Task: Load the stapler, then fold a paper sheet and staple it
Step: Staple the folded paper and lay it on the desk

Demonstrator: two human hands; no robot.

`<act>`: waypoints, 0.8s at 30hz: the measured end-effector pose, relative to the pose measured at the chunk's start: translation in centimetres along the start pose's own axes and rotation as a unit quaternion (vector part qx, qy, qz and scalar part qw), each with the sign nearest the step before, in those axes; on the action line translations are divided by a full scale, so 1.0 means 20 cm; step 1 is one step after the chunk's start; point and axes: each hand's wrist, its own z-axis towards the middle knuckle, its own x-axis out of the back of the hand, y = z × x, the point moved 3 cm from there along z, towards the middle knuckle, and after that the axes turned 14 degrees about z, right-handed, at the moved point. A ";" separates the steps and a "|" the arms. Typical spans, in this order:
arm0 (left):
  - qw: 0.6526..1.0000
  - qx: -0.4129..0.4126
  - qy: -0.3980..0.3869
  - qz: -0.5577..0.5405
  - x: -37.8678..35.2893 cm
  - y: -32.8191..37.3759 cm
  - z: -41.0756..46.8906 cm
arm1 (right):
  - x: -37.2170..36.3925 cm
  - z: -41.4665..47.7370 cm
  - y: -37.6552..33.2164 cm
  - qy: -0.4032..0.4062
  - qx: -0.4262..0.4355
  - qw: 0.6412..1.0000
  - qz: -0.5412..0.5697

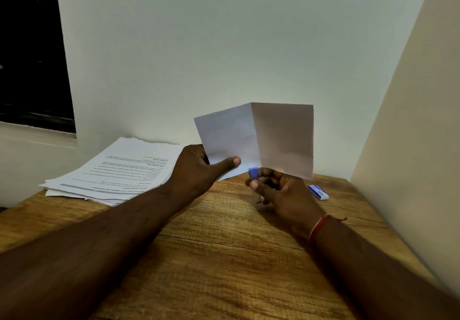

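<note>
A folded white paper sheet (258, 138) stands upright above the wooden table, its crease running vertically down the middle. My left hand (199, 170) pinches its lower left edge, thumb on the near face. Just below the crease, my right hand (276, 190) grips a small stapler (253, 173); only its blue tip shows above my fingers, at the paper's bottom edge. The rest of the stapler is hidden in my hand.
A loose stack of printed sheets (114, 172) lies at the table's back left. A small blue and white staple box (318, 192) sits at the back right. The wooden table (224, 257) meets walls behind and on the right; a dark window is at upper left.
</note>
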 end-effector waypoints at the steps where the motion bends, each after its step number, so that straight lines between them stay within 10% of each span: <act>1: 1.000 0.006 0.003 -0.007 0.01 -0.01 0.00 | 0.02 0.01 0.00 0.010 -0.004 1.000 0.003; 7: 0.992 0.090 -0.016 -0.082 -0.01 -0.07 0.03 | 0.11 0.06 0.04 0.030 0.021 0.965 -0.261; 14: 0.965 0.175 -0.080 -0.179 -0.04 -0.10 0.01 | 0.09 0.04 0.01 0.011 0.018 0.947 -0.320; 24: 0.966 0.169 -0.116 -0.156 -0.06 -0.06 -0.01 | 0.05 0.03 -0.02 0.050 -0.017 0.992 0.112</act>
